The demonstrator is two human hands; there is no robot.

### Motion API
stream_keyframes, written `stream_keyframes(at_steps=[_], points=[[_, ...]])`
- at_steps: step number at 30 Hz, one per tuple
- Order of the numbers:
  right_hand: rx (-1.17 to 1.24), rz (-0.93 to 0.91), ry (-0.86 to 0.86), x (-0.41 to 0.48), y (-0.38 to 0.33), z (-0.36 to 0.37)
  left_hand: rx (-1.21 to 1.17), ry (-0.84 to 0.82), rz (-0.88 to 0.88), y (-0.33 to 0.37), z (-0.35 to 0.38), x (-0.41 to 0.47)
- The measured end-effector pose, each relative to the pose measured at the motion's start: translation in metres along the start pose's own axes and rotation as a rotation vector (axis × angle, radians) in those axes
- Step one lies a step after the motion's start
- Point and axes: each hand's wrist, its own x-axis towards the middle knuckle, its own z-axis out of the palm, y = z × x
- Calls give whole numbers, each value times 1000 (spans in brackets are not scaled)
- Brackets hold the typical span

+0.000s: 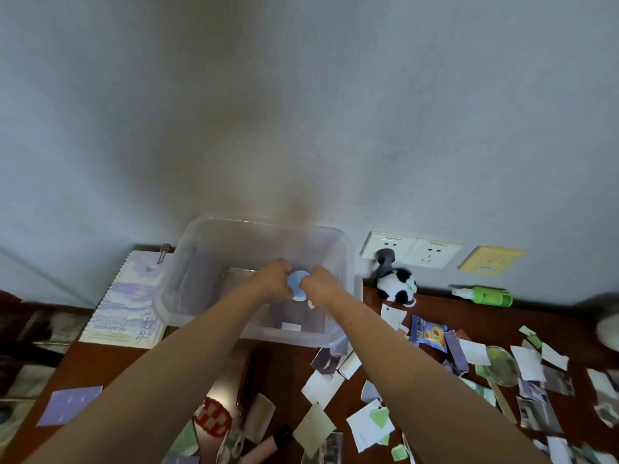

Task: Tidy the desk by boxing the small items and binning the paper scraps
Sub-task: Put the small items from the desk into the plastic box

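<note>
left hand (272, 283) and right hand (322, 287) both pinch a blue disc (296, 285) over the clear box (187, 283). paper scraps (531, 363) litter the desk's (100, 366) right side.

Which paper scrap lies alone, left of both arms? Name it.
The lavender rectangle, nearer the camera than the spiral notebook; every other scrap lies well to its right, among clutter.

Curled fingers (283, 265) partly hide the blue disc (297, 283)

One clear box (187, 289), one blue disc (297, 282), one notebook (124, 296) at ten o'clock, one panda plush (397, 288), one green bottle (487, 295) at two
</note>
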Motion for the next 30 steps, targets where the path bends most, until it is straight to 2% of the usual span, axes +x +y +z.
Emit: stream_keyframes(at_steps=[4,9,17,30], points=[[123,-198,14,-39,8,-18,-100,95,10,10,-5,-36],[211,-356,176,-93,38,-47,-159,227,50,36,-3,-89],[238,-316,277,-150,118,-87,-201,233,195,89,49,-151],[147,-266,367,-181,208,-170,-99,149,210,156,136,-168]])
